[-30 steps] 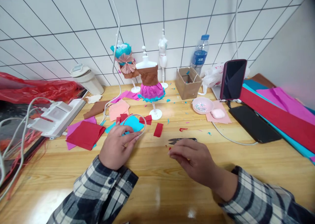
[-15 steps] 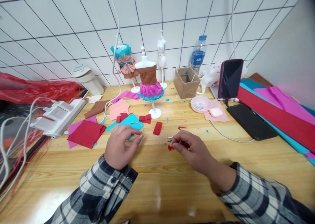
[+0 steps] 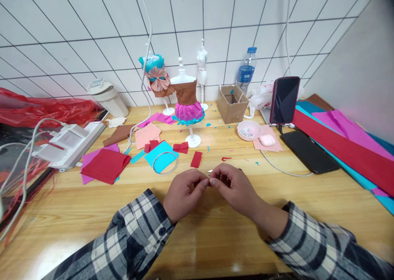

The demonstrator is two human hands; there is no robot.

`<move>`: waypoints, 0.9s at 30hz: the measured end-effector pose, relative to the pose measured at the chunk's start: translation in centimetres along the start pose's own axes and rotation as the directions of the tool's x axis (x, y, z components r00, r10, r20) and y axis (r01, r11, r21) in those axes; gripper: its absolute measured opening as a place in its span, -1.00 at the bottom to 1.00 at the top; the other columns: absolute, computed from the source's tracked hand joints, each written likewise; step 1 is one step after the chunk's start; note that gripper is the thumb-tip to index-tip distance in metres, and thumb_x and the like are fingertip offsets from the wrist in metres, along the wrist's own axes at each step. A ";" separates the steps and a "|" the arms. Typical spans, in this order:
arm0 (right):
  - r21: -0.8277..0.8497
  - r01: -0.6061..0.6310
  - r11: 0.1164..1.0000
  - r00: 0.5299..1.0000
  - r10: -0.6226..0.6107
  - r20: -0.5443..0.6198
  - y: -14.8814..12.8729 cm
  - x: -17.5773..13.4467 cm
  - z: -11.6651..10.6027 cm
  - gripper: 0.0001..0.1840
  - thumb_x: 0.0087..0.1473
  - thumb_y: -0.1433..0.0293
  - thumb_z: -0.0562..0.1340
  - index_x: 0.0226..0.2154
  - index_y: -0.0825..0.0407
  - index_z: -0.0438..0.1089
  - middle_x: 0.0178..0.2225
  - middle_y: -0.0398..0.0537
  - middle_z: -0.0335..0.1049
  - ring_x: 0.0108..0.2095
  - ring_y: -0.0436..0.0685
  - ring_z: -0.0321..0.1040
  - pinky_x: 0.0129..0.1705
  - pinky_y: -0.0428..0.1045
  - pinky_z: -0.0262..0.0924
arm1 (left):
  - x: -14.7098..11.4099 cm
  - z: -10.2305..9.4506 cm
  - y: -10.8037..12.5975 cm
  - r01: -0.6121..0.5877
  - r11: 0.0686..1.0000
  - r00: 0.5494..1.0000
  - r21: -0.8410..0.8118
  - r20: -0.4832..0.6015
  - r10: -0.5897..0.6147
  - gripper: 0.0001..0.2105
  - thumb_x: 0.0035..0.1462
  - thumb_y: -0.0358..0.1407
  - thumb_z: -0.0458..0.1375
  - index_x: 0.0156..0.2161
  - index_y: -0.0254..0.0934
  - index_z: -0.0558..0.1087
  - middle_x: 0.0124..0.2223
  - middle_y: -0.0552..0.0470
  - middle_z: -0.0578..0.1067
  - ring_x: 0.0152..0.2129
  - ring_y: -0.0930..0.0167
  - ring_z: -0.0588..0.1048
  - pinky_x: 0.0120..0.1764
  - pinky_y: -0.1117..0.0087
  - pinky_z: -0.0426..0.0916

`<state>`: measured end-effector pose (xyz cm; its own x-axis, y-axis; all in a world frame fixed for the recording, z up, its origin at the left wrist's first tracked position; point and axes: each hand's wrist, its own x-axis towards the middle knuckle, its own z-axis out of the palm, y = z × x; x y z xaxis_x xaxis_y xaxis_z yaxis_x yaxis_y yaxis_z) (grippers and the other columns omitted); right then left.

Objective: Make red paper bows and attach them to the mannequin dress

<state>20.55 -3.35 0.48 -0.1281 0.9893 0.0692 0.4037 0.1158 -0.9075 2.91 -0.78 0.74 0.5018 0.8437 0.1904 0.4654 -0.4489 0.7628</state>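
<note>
My left hand (image 3: pixel 186 193) and my right hand (image 3: pixel 235 187) meet fingertip to fingertip just above the wooden table. Both are closed in a pinch, and whatever lies between the fingers is too small or hidden to name. Behind my right hand shows a pale metal tip (image 3: pixel 210 171), most of its tool covered. Close ahead lies a small red crepe paper strip (image 3: pixel 196 159), with a curled red scrap (image 3: pixel 226 159) to its right. Beyond, a small dress form (image 3: pixel 185 93) stands upright in a brown top and a magenta skirt with blue trim.
Left of centre are a bracelet-like ring (image 3: pixel 154 169), blue paper (image 3: pixel 161 154) and red squares (image 3: pixel 106 166). A power strip (image 3: pixel 76 148) with cables sits far left. Rightward are a cardboard box (image 3: pixel 232 107), a pink bead dish (image 3: pixel 248 137), a propped phone (image 3: pixel 285 101) and a black slab (image 3: pixel 309 152).
My left hand has moved right, from beside the ring to my right hand, and closed into a pinch. The red bits under my right fingers no longer show.
</note>
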 end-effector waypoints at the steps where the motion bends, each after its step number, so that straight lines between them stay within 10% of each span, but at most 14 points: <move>1: -0.003 -0.006 1.000 1.000 0.006 -0.010 0.0 0.0 0.0 -0.94 0.01 0.41 0.20 -0.46 0.05 0.34 -0.51 -0.17 0.30 -0.52 -0.02 0.15 -0.47 -0.08 0.05 | 0.0 0.1 0.1 -0.006 1.000 1.000 0.015 -0.020 0.006 -0.81 0.15 -0.31 0.07 -0.44 -0.28 0.46 -0.47 0.06 0.49 -0.49 0.45 0.43 -0.38 0.45 0.26; 7: -0.048 -0.009 0.999 0.998 0.006 -0.067 0.0 0.3 0.2 -0.94 -0.02 0.44 0.22 -0.50 0.04 0.36 -0.53 -0.18 0.29 -0.53 -0.03 0.16 -0.49 -0.09 0.06 | 0.5 0.9 0.0 -0.065 0.992 0.986 0.104 -0.147 0.080 -0.83 0.03 -0.39 0.11 -0.56 -0.29 0.41 -0.59 0.09 0.45 -0.61 0.49 0.38 -0.48 0.49 0.21; 13: -0.091 0.102 0.991 0.941 -0.126 -0.315 0.7 1.1 -1.0 -0.68 0.05 0.40 0.25 -0.08 -0.03 0.37 -0.39 -0.17 0.33 -0.59 -0.07 0.15 -0.53 -0.10 0.14 | 0.7 0.7 -0.2 0.027 1.000 0.979 -0.017 -0.203 -0.029 -0.78 0.12 -0.33 0.09 -0.49 -0.28 0.51 -0.53 0.05 0.52 -0.55 0.45 0.45 -0.42 0.47 0.29; 18: -0.381 0.402 0.833 0.861 -0.485 -0.153 0.8 0.3 -0.9 -0.87 0.13 0.40 0.23 -0.25 -0.06 0.48 -0.35 -0.11 0.45 -0.32 0.04 0.36 -0.27 -0.05 0.25 | 0.4 0.4 0.0 0.071 0.992 0.985 -0.103 -0.151 -0.086 -0.68 0.22 -0.25 0.04 -0.50 -0.28 0.52 -0.55 0.06 0.46 -0.55 0.46 0.43 -0.43 0.48 0.27; 27: -0.411 0.365 0.835 0.904 -0.423 -0.058 0.5 -0.4 -0.5 -0.80 0.20 0.36 0.15 -0.22 -0.02 0.50 -0.32 -0.04 0.47 -0.32 0.06 0.40 -0.26 -0.04 0.29 | -0.4 0.5 0.0 -0.027 1.000 0.990 0.016 -0.136 0.029 -0.75 0.22 -0.26 0.05 -0.34 -0.28 0.56 -0.47 0.00 0.53 -0.52 0.43 0.45 -0.41 0.44 0.31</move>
<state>21.20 -3.61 0.21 -0.2340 0.8506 0.4709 0.6631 0.4938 -0.5625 3.07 -1.31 0.37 0.4112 0.8626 0.2946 0.4637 -0.4762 0.7472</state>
